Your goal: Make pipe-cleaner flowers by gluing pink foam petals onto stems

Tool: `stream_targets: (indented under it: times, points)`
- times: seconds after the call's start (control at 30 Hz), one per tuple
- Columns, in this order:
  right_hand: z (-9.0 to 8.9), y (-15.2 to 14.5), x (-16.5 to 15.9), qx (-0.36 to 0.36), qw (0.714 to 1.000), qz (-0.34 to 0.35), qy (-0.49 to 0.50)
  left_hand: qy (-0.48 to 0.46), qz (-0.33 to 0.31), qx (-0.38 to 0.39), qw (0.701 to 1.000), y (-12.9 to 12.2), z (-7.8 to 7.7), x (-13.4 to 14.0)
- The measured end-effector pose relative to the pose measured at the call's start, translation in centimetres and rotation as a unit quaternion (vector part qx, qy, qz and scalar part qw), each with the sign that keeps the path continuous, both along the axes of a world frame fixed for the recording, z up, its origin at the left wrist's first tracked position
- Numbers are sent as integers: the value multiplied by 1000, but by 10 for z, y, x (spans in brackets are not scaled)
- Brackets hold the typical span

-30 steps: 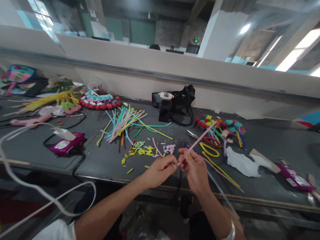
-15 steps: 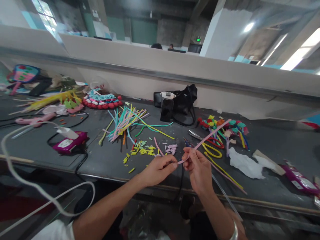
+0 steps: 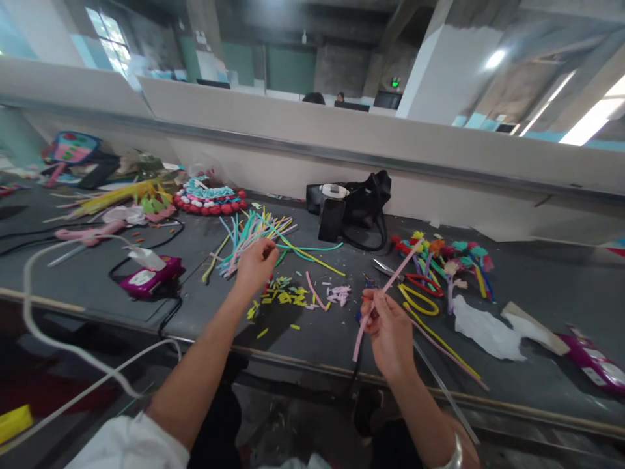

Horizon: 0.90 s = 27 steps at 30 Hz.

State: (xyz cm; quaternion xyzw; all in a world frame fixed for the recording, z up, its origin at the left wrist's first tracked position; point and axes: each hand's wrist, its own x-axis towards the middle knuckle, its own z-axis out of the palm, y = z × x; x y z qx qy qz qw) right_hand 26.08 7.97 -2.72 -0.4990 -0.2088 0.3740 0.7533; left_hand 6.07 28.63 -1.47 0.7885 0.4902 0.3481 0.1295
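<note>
The grip of my right hand (image 3: 390,332) clamps the pink strip (image 3: 398,272) over the counter (image 3: 541,273); whether my left hand (image 3: 254,266), at the coloured bundle (image 3: 248,234), holds anything I cannot tell. A light pinch should avoid creasing the strip.

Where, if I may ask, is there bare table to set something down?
The widest patch lies right of the flowers, behind the white paper; a smaller one separates the left purple box from the left forearm. It is crowded at the stick pile and around the right hand.
</note>
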Motion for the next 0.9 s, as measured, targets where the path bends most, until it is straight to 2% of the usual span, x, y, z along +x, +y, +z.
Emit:
stream_targets:
  times: [0.2,0.33,0.4,0.67,0.77,0.9]
  points:
    - [-7,9,-5,-24,998,40,-31,95,92,10,991,34,-13,-11]
    - [-9,16,-15,-41,995,78,-51,233,97,1,968,52,-19,-13]
    - [-9,17,-20,-45,993,93,-53,265,92,-7,960,63,-20,-17]
    - [-12,15,-26,-69,984,138,-86,302,101,-17,948,98,-20,-37]
    - [-12,15,-28,-84,979,161,-97,301,105,-12,948,101,-16,-37]
    - [-13,15,-34,-111,966,204,-113,292,83,12,953,96,-11,-22]
